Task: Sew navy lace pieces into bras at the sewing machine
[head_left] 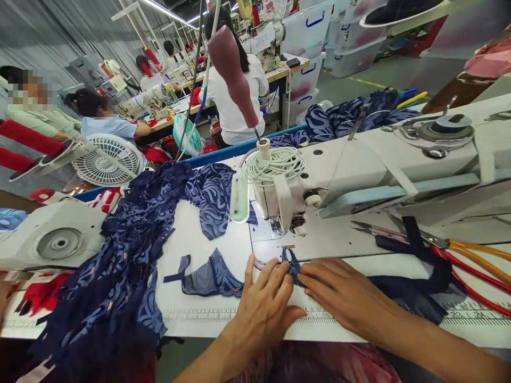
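A navy bra piece with a patterned cup (213,276) and lace edging lies on the white sewing table, left of my left hand. My left hand (267,298) rests flat with its fingers spread, beside a narrow strip of navy lace fabric (293,266) just in front of the sewing machine's needle area. Stretched out toward the same strip, my right hand (335,284) touches its right edge with its fingertips; its thumb is hidden. Whether the strip joins the cup beneath my left hand cannot be seen. The sewing machine (275,197) stands directly behind both hands.
A heap of navy patterned pieces (136,239) spreads down the left side. Orange-handled scissors (475,247) and red-handled scissors (471,276) lie at right near dark fabric (415,292). A screwdriver (231,69) stands upright on the machine. Co-workers sit beyond; a white fan (107,159) is at left.
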{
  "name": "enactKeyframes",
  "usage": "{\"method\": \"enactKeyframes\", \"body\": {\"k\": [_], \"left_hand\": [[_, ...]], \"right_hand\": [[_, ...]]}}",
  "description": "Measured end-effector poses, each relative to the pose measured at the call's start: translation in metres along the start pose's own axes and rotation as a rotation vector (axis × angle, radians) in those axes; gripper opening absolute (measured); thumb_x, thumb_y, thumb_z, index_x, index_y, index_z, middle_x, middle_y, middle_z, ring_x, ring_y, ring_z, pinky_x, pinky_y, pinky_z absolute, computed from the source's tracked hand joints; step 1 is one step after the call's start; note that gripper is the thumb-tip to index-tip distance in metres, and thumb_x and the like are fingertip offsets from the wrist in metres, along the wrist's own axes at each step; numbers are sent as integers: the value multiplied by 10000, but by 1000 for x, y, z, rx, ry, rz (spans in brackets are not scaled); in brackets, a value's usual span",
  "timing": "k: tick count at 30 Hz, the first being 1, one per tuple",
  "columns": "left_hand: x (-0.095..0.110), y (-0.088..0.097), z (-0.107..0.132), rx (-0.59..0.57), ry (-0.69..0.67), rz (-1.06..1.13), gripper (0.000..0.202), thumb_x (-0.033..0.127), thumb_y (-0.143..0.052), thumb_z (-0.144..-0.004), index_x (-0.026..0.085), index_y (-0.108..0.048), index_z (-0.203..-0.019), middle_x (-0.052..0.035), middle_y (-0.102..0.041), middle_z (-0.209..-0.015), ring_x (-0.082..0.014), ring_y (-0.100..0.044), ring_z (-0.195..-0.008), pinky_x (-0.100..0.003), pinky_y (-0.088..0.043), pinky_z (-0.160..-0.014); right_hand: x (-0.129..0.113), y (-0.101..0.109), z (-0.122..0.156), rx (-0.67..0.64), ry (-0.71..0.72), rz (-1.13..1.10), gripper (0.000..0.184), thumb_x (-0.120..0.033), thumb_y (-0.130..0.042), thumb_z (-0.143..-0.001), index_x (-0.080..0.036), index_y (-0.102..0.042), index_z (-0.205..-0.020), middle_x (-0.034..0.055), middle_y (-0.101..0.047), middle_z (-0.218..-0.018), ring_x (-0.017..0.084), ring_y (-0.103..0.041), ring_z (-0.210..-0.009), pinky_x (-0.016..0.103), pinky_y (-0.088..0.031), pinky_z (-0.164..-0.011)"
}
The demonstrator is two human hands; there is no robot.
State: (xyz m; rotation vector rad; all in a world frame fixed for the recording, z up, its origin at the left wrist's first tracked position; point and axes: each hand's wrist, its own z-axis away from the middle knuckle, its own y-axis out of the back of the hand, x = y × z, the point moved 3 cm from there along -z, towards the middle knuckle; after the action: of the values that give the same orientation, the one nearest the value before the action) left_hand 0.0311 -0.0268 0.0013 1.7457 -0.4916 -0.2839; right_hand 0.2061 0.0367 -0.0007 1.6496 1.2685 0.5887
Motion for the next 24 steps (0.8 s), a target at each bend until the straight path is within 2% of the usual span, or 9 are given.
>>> {"method": "enactKeyframes", "body": {"k": [3, 7, 11, 13, 16, 21, 24], "left_hand": [[-3, 0, 1, -8, 6, 14, 591, 568, -445, -986, 166, -470, -1419, -51, -553, -1445, -231, -434, -1371, -499, 74, -1241], [-4, 1, 1, -7, -11, -4, 592, 563, -431, -992, 160, -480, -1423, -47, -540, -1460, -233, -412, -1392, -497, 103, -1240], [-4, 1, 2, -7, -21, -12, 616, 584, -403, -993, 145, -486, -1418, -56, -515, -1483, -232, -386, -1412, -514, 116, -1236], [-4, 0, 2, -4, -29, 7, 597, 564, -405, -1000, 139, -491, -1412, -51, -507, -1490, -235, -371, -1421, -529, 112, -1235], [-4, -1, 3, 8, -35, 31, 575, 542, -438, -996, 148, -494, -1412, -36, -526, -1472, -255, -384, -1409, -571, 111, -1226], [-5, -2, 4, 48, -43, 7, 556, 535, -480, -979, 160, -527, -1387, -32, -535, -1464, -302, -394, -1392, -634, 106, -1204], [-6, -2, 3, 29, -34, 15, 560, 531, -472, -984, 163, -513, -1404, -19, -524, -1475, -304, -394, -1387, -632, 119, -1201]], "right_hand": [[3, 0, -3, 27, -5, -10, 238, -202, -462, -1012, -130, -632, -1163, 97, -658, -1148, 231, -561, -1101, 383, -420, -962], [4, -3, -3, 29, -23, 52, 247, -170, -434, -1007, -147, -645, -1134, 77, -682, -1111, 230, -584, -1026, 411, -391, -942], [1, -7, -4, 15, -26, 60, 347, -62, -413, -928, -118, -629, -1193, 94, -668, -1099, 248, -569, -1037, 420, -372, -948], [0, -8, -4, 20, -35, 57, 342, -57, -412, -911, -104, -643, -1158, 98, -665, -1055, 247, -571, -997, 418, -379, -929], [-2, -8, -2, 37, -54, 63, 314, -100, -388, -961, -110, -665, -1108, 95, -671, -1031, 242, -574, -990, 421, -377, -939], [0, -11, 3, 33, -43, 70, 367, -137, -330, -1026, -116, -629, -1237, 98, -663, -1218, 237, -554, -1146, 430, -326, -1048], [3, -11, 3, 35, -65, 71, 339, -142, -362, -1021, -125, -645, -1207, 90, -681, -1177, 228, -574, -1100, 429, -338, -1029]]}}
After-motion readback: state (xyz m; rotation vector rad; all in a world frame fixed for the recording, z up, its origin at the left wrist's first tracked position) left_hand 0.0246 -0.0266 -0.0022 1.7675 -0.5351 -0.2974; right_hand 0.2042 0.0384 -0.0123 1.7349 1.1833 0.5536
